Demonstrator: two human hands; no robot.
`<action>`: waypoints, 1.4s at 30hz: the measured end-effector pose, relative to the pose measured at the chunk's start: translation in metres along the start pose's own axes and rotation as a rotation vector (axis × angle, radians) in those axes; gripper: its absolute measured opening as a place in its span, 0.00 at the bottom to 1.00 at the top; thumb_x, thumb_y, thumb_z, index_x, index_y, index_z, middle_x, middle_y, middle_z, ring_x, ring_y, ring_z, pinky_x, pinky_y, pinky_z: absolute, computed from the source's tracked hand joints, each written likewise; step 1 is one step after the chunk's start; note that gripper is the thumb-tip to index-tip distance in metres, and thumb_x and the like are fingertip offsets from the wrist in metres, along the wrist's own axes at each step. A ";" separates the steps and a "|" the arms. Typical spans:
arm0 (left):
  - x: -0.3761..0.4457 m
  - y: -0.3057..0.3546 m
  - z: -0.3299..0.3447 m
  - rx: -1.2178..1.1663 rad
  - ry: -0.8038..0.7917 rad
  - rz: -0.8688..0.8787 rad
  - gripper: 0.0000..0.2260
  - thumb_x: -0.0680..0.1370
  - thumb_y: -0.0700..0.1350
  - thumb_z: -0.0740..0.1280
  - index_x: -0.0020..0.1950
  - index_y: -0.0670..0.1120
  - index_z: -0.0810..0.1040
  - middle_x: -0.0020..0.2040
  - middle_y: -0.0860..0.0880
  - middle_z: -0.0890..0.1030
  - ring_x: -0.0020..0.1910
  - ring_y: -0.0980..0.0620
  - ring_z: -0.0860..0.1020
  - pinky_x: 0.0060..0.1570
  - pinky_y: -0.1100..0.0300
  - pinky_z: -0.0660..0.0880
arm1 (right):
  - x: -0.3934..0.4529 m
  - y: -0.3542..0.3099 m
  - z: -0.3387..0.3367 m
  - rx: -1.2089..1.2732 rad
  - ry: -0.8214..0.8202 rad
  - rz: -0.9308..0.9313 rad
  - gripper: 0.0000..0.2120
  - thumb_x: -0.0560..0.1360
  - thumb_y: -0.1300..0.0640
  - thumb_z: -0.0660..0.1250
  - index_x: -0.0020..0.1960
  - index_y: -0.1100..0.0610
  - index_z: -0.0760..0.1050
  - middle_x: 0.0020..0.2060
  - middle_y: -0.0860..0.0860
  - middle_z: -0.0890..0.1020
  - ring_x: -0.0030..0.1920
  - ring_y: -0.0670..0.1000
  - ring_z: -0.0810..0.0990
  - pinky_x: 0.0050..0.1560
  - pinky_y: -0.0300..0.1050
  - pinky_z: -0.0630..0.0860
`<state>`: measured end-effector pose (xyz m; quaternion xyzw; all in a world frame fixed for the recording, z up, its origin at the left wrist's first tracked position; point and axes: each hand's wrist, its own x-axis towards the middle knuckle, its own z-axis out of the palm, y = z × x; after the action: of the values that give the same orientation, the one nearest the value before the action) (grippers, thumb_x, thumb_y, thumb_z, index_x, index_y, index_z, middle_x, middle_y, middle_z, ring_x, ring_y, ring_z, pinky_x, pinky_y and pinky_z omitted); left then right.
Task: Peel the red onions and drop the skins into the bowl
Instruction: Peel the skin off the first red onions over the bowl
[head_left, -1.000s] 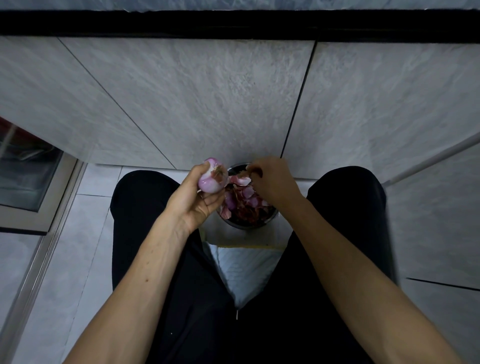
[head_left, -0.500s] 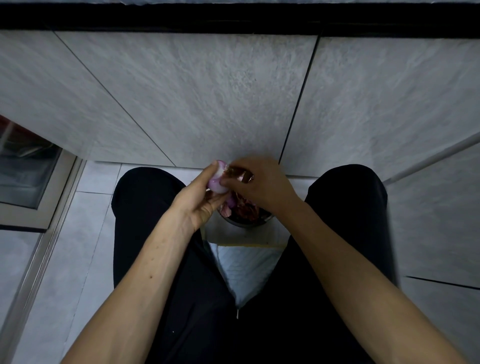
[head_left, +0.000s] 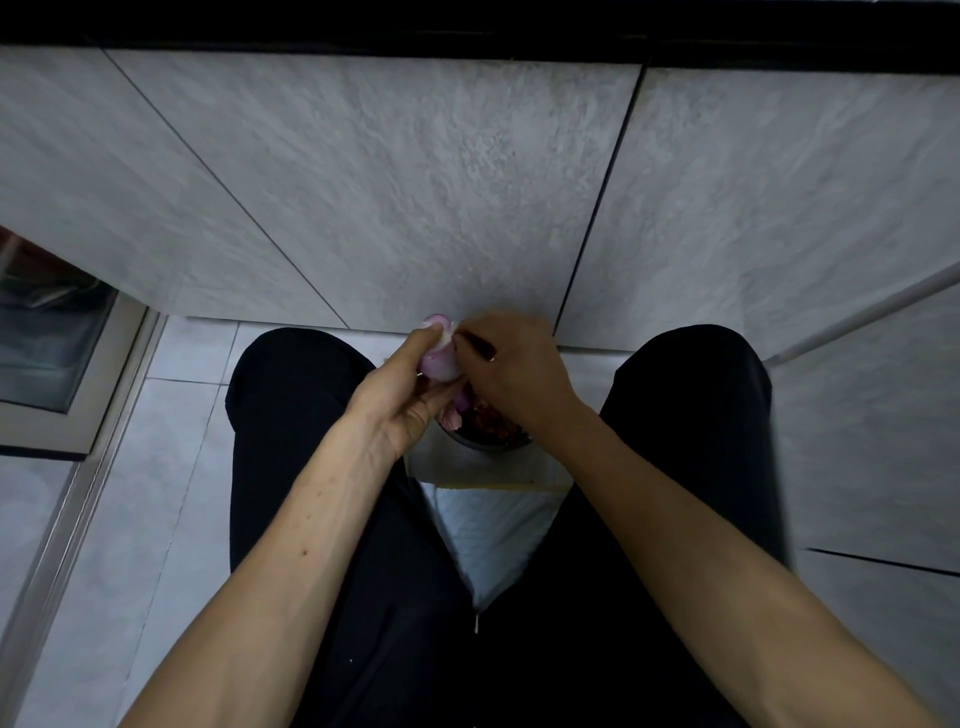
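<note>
I see my left hand (head_left: 400, 400) wrapped around the red onion (head_left: 440, 358), holding it up just above the bowl (head_left: 483, 442). My right hand (head_left: 514, 364) is curled against the onion's top — fingertips pinching at it, though I cannot tell whether skin is caught. Peeled skins (head_left: 485, 415) fill the bowl, between my knees on the tiled floor (head_left: 171, 415).

Onion (head_left: 440, 358) in left hand (head_left: 402, 400), above left part of bowl (head_left: 488, 441). Right hand (head_left: 511, 364) just right of onion, fingertips touching its upper right side. Skins (head_left: 485, 415) in bowl. Bowl on floor (head_left: 171, 415) between knees, below both hands. Wall (head_left: 415, 197) behind bowl. Glass-fronted frame (head_left: 57, 343) far left.
</note>
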<state>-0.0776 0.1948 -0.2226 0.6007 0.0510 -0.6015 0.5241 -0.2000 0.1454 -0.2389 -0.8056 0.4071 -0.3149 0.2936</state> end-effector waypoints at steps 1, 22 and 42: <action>-0.001 0.000 0.000 -0.009 -0.005 -0.001 0.08 0.78 0.43 0.72 0.51 0.38 0.80 0.39 0.41 0.85 0.36 0.48 0.85 0.39 0.57 0.84 | 0.000 -0.001 0.000 0.062 0.026 0.056 0.10 0.75 0.61 0.66 0.36 0.61 0.78 0.29 0.54 0.78 0.31 0.52 0.75 0.34 0.52 0.73; 0.002 -0.010 0.002 0.101 0.044 0.232 0.13 0.78 0.48 0.73 0.45 0.37 0.82 0.42 0.42 0.86 0.39 0.50 0.85 0.45 0.57 0.83 | -0.001 -0.008 -0.006 0.300 -0.091 0.436 0.16 0.72 0.43 0.71 0.39 0.56 0.84 0.31 0.52 0.84 0.35 0.51 0.83 0.40 0.51 0.77; -0.003 -0.004 0.002 0.059 0.003 0.236 0.08 0.80 0.43 0.69 0.50 0.37 0.82 0.43 0.42 0.87 0.44 0.49 0.86 0.52 0.54 0.83 | -0.003 -0.007 0.002 0.228 0.038 0.293 0.10 0.73 0.57 0.68 0.36 0.63 0.78 0.29 0.56 0.79 0.30 0.51 0.77 0.34 0.45 0.71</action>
<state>-0.0828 0.1965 -0.2222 0.6188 -0.0372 -0.5359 0.5732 -0.1963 0.1520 -0.2357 -0.6930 0.4874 -0.3282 0.4178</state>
